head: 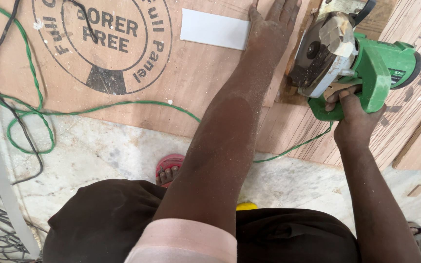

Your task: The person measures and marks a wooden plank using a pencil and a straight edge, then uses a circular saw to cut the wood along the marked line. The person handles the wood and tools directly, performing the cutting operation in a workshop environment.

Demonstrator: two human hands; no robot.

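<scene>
The fingers [339, 100] of the right hand [352, 124] are curling tight around the handle of the green saw [361, 63], which is sitting on the plywood [181, 78] at about two o'clock in the head view. The left hand [271, 29] is lying flat on the sheet at twelve o'clock, fingers pressed together and pointing away, just beside the saw's guard and nearer the white strip [214, 29] at eleven o'clock. The saw's long axis is running from five toward eleven o'clock, its blade end facing the left hand. The sheet's near edge is crossing below both wrists. A green cord [98, 108] is trailing at nine o'clock, and open floor [103, 151] is lying toward six.
</scene>
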